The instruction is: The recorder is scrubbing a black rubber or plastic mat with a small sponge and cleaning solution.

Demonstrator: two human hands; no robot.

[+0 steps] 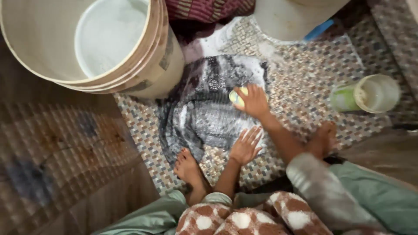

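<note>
Spotted fleece sleeves (244, 219) sit closest to us, with our bare foot (188, 167) beside them on the tiled floor (305, 82). Our left hand (246, 146) lies flat, fingers spread, pinning the wet grey cloth (204, 109) spread on the floor. Our right hand (253, 102) curls its fingers around a yellow soap bar (237, 96), pressed onto the cloth. We judge the cloth heavy, limp and slippery; best gathered by an edge. Stacked tubs (130, 65) stand near.

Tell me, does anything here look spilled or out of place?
Yes: a green mug lies tipped on its side on the tiled floor. White suds spread over the wet dark cloth, where the right hand holds a yellow soap bar.
</note>
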